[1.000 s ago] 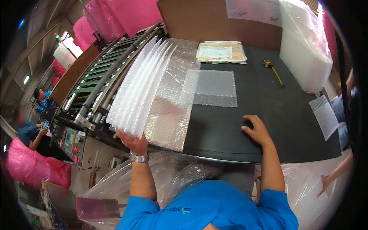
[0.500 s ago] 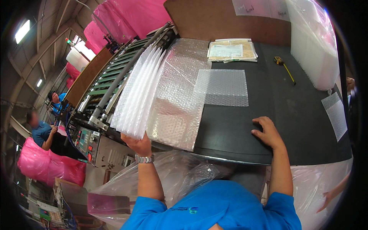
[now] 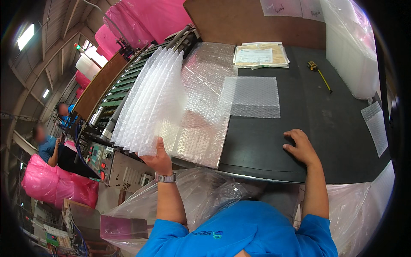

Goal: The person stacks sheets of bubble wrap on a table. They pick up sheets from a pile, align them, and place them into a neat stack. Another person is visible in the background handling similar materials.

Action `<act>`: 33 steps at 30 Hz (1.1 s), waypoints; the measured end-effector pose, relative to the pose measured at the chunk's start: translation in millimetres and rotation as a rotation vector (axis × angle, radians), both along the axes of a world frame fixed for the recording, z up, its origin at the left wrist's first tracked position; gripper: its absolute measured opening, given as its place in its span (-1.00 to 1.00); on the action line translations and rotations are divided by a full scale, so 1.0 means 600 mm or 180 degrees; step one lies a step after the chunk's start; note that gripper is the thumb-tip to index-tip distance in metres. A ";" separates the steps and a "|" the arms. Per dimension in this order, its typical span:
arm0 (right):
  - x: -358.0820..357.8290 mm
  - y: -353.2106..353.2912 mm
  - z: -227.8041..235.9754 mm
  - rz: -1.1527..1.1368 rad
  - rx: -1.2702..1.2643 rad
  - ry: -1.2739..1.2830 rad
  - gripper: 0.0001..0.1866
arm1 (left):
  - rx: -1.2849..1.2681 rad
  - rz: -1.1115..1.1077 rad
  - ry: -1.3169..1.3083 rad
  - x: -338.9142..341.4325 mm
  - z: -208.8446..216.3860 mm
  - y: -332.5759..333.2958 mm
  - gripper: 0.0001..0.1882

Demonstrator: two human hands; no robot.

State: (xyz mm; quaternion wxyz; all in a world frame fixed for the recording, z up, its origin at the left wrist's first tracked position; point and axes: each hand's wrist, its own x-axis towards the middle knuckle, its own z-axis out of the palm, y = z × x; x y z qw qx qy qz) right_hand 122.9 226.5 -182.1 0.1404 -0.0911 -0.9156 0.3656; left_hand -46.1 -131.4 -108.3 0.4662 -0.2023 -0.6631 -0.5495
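My left hand [image 3: 156, 162], with a watch at its wrist, grips the near end of a fanned stack of white bubble wrap sheets [image 3: 147, 103]. Its thumb points up along the stack's near edge; the other fingers are mostly hidden beneath. The sheets stand on edge, spread apart at the left of the table. To their right lies a long clear bubble wrap sheet [image 3: 203, 107]. A smaller bubble wrap piece [image 3: 257, 97] overlaps its right edge. My right hand [image 3: 299, 147] rests on the dark table [image 3: 257, 147], fingers loosely bent and apart, holding nothing.
Papers [image 3: 261, 55] and a yellow tape measure [image 3: 319, 75] lie farther back. A tall bagged stack [image 3: 353, 55] stands at right, near another bubble wrap piece [image 3: 375, 128]. A roller conveyor [image 3: 115, 92] and control panel [image 3: 98, 160] adjoin the left side. Two people [image 3: 49, 147] stand beyond.
The stack in my left hand has fanned wider, its sheets spreading left and right. My left thumb now shows upright against it. My right hand stays in place on the table.
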 end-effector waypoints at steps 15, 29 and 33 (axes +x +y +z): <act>-0.002 0.006 -0.014 0.0042 0.0107 0.0102 -0.60 | 0.2587 -0.3582 -0.2862 0.000 0.026 0.042 -0.41; 0.001 0.004 -0.010 0.0009 0.0024 0.0161 -0.64 | 0.3379 -0.3501 -0.3244 -0.039 0.059 0.115 -0.45; 0.002 0.004 -0.011 0.0037 -0.0008 0.0164 -0.64 | 0.3445 -0.3600 -0.3266 -0.043 0.056 0.110 -0.46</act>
